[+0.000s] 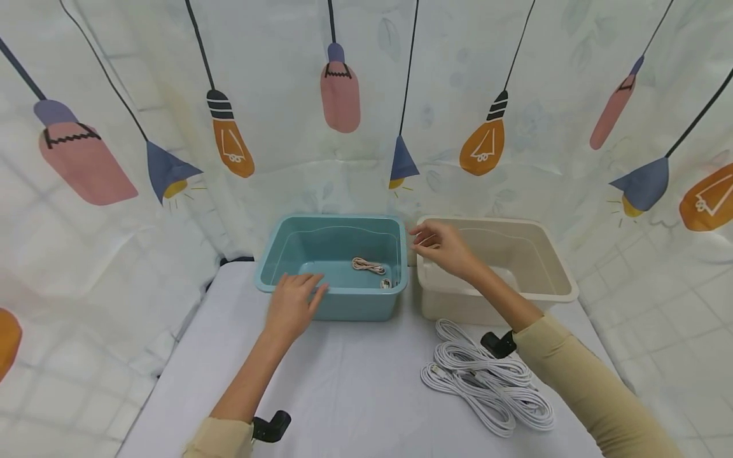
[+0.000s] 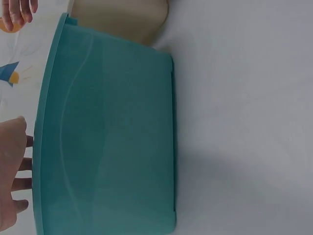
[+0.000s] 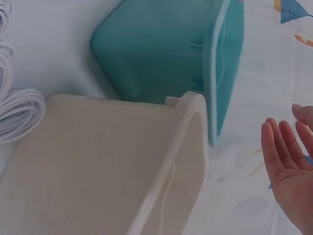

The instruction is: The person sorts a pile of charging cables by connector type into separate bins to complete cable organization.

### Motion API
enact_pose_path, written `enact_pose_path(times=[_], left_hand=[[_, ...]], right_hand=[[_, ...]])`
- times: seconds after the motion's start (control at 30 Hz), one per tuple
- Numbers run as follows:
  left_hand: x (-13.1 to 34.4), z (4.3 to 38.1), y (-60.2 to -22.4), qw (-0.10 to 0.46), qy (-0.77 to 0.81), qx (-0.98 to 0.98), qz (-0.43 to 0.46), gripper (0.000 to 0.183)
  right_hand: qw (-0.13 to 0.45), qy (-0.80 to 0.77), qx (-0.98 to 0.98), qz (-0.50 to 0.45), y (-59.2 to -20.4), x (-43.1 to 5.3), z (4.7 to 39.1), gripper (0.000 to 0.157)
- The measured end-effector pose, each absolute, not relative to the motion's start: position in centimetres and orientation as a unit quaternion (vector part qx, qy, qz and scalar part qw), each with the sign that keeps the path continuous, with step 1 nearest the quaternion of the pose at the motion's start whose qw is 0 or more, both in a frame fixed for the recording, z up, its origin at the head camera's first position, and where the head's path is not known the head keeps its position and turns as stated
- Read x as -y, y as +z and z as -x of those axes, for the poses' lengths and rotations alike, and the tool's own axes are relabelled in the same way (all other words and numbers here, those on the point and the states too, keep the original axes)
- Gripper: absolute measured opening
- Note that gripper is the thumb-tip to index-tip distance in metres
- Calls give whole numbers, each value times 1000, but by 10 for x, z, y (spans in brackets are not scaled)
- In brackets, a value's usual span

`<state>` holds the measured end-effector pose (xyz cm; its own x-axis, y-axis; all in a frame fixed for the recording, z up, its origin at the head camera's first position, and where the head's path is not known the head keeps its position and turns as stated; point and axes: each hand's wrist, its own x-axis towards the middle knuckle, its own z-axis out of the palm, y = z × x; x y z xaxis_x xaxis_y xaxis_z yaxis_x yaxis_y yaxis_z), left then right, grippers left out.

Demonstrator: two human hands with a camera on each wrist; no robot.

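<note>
My left hand [image 1: 292,304] is at the front rim of the teal bin [image 1: 355,305], its fingers spread and reaching over the edge. Nothing is between those fingers. Inside that bin lie a small beige bundled cable [image 1: 368,265] and, near its front right corner, a smaller bundle [image 1: 386,283] partly hidden by the rim. My right hand [image 1: 445,247] hovers over the left side of the beige bin [image 1: 464,308]. In the right wrist view its palm and loosely bent fingers [image 3: 281,147] show nothing held. Several coiled white cables [image 1: 487,381] are piled in front of the beige bin.
Both bins stand side by side at the back of a table with a white cloth [image 1: 355,381]. A patterned curtain [image 1: 366,172] hangs close behind them and along both sides. Black wrist mounts [image 1: 272,426] are on both forearms.
</note>
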<state>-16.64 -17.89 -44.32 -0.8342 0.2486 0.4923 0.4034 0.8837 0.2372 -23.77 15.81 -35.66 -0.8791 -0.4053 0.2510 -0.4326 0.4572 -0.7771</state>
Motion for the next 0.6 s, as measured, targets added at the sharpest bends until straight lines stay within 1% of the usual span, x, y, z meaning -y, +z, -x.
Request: enact_pose_path(times=[0.2, 0.43, 0.6], left_hand=[[163, 169, -440, 235, -169, 936, 199, 32], [149, 173, -437, 232, -152, 935, 221, 32], [138, 176, -435, 222, -140, 937, 231, 32]], right_hand=[[23, 458, 855, -244, -374, -175, 223, 27], [60, 471, 842, -257, -395, -193, 209, 26], [64, 461, 850, -246, -406, -203, 197, 26]])
